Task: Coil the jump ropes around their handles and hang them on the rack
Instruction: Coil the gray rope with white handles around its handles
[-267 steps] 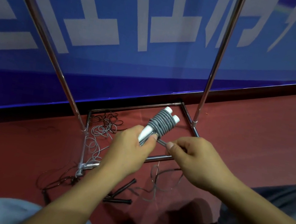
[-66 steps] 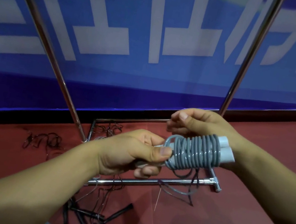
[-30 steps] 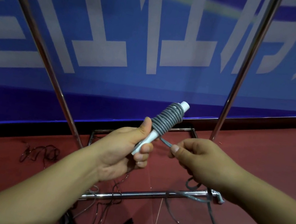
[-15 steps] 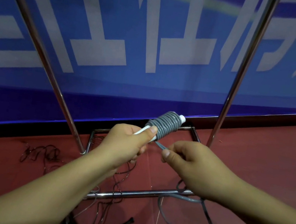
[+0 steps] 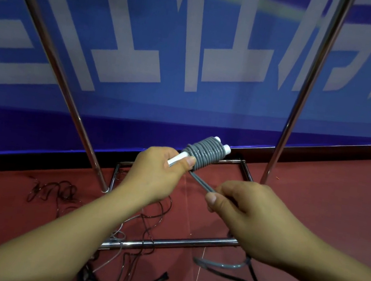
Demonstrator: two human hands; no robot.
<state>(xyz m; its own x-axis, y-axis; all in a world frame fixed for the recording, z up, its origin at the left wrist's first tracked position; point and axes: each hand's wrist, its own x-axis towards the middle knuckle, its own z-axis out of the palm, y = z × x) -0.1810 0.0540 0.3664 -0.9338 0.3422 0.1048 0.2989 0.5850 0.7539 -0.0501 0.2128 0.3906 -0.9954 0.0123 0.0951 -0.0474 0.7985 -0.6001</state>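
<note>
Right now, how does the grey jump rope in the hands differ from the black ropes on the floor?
The grey jump rope is coiled tightly round its white handles; the black ropes lie loose and tangled. The grey one is held up by the left hand, its tail pinched by the right hand; the black ones rest untouched on the floor. Neither hangs on the rack.

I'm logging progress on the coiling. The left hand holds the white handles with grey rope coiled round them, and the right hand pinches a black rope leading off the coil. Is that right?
Not quite: the rope pinched by the right hand is grey, the same grey as the coil, not black. The head view shows it running from the coil to that hand. The left hand does hold the white handles.
</note>
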